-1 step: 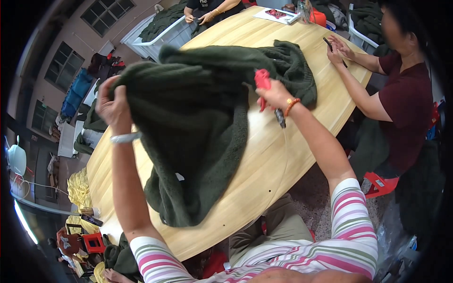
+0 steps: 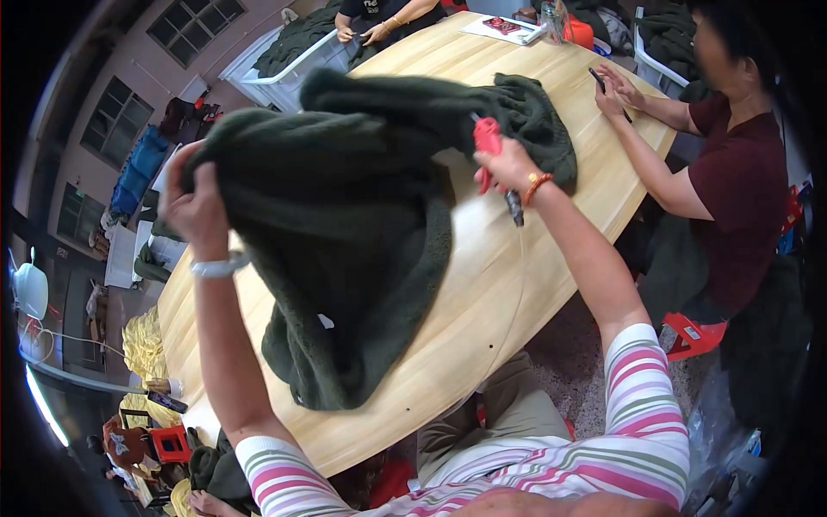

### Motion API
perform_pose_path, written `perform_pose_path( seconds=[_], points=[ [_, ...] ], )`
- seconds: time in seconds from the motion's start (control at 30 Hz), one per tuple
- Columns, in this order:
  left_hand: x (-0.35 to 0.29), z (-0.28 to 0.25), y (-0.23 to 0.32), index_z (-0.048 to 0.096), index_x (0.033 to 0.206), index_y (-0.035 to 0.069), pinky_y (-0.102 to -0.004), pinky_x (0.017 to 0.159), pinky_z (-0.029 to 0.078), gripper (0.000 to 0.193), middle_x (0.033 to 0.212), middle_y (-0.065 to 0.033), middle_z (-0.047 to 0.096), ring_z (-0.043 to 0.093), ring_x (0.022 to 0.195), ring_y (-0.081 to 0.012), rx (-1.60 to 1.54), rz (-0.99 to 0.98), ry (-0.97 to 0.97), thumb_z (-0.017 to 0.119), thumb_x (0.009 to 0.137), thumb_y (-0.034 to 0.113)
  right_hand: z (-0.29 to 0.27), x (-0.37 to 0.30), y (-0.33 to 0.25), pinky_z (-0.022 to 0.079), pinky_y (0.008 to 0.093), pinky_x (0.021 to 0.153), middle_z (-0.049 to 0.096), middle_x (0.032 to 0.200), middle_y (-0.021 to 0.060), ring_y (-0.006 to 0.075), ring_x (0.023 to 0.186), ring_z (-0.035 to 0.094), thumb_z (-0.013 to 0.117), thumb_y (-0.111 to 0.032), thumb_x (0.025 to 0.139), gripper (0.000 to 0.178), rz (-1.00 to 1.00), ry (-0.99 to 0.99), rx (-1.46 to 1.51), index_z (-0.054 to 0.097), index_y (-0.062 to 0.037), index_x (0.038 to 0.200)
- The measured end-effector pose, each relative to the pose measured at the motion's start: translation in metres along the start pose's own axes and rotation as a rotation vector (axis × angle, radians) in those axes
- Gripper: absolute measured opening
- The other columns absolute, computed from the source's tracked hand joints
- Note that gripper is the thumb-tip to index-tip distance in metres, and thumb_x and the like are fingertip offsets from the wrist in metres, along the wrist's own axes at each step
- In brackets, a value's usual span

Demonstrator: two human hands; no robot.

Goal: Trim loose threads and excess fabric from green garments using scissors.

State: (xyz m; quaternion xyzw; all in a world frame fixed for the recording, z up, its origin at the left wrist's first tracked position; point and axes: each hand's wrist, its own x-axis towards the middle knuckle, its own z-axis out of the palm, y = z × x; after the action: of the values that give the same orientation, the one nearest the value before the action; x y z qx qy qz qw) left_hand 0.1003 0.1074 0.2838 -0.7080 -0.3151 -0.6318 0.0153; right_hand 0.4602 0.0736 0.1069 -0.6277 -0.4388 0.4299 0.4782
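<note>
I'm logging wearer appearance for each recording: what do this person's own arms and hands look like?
No gloves show on the left hand or the right hand. The short sleeves are white with pink, green and pale purple stripes, leaving the forearms uncovered. A pale, smooth bangle circles the left wrist; an orange-red beaded bracelet circles the right.

A garment [image 2: 345, 258] is laid on a table [image 2: 465, 302], its left side raised by the left hand [image 2: 198, 194], while a hand tool [image 2: 488, 138] is held over the table by the right hand [image 2: 510, 165], near the garment's right part. At the table's far end a sheet [image 2: 482, 28] is placed, with a jar [image 2: 551, 21] right of it and a bin [image 2: 303, 62] behind, to the left. Beyond the right edge a co-worker [image 2: 736, 185] is seen, and beyond the left a cloth heap [image 2: 145, 345] is piled
</note>
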Motion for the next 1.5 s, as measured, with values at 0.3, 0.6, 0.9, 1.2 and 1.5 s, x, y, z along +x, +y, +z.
perform_pose_path(
  seconds=[0.3,0.6,0.9,1.2,1.5],
  points=[
    [-0.172,-0.115,0.130,0.068,0.098,0.009,-0.0335,0.077,0.048,0.032,0.103,-0.0114,0.055,0.055,0.092,-0.0295,-0.129,-0.360,-1.243,0.066,0.069,-0.005,-0.040,-0.082,0.016,0.045,0.0274,0.039,0.062,0.068,0.0075,0.0158,0.051,0.062,0.055,-0.014,0.090,0.016,0.057,-0.108,-0.319,0.049,-0.0021,0.099],
    [-0.262,-0.099,0.107,0.062,0.107,0.002,-0.0222,0.062,0.049,0.022,0.092,-0.0017,0.061,0.058,0.078,-0.0077,-0.260,-1.033,-0.650,0.066,0.089,0.013,-0.033,-0.201,0.035,0.045,0.0269,0.041,0.062,0.065,0.0068,0.0135,0.050,0.059,0.056,-0.015,0.089,0.019,0.005,-0.164,-0.369,0.050,0.0005,0.098],
    [-0.228,0.013,0.086,0.061,0.119,0.010,-0.0479,0.096,0.038,0.051,0.116,-0.0138,0.059,0.051,0.111,-0.0329,0.370,-0.378,-0.737,0.070,0.076,0.035,-0.028,-0.254,0.019,0.052,0.0297,0.060,0.065,0.069,0.0091,0.0155,0.060,0.064,0.058,-0.013,0.089,0.023,-0.202,-0.157,-0.432,0.054,0.0039,0.104],
    [-0.275,0.001,0.165,0.053,0.128,0.012,-0.0544,0.108,0.022,0.058,0.133,-0.0162,0.047,0.041,0.128,-0.0339,0.151,0.075,-0.968,0.074,0.075,0.022,-0.018,-0.263,0.028,0.049,0.0407,0.073,0.065,0.072,0.0150,0.0334,0.074,0.066,0.059,-0.020,0.086,0.029,-0.251,-0.226,-0.404,0.054,0.0008,0.106],
    [-0.306,-0.077,0.098,0.042,0.135,0.002,-0.0373,0.108,0.035,0.062,0.139,-0.0189,0.043,0.042,0.129,-0.0339,0.294,-0.452,-0.752,0.064,0.076,0.003,0.031,-0.244,0.053,0.051,0.0386,0.072,0.066,0.071,0.0136,0.0296,0.073,0.067,0.057,-0.017,0.087,0.026,-0.173,-0.431,-0.331,0.055,-0.0007,0.106]
  ],
)
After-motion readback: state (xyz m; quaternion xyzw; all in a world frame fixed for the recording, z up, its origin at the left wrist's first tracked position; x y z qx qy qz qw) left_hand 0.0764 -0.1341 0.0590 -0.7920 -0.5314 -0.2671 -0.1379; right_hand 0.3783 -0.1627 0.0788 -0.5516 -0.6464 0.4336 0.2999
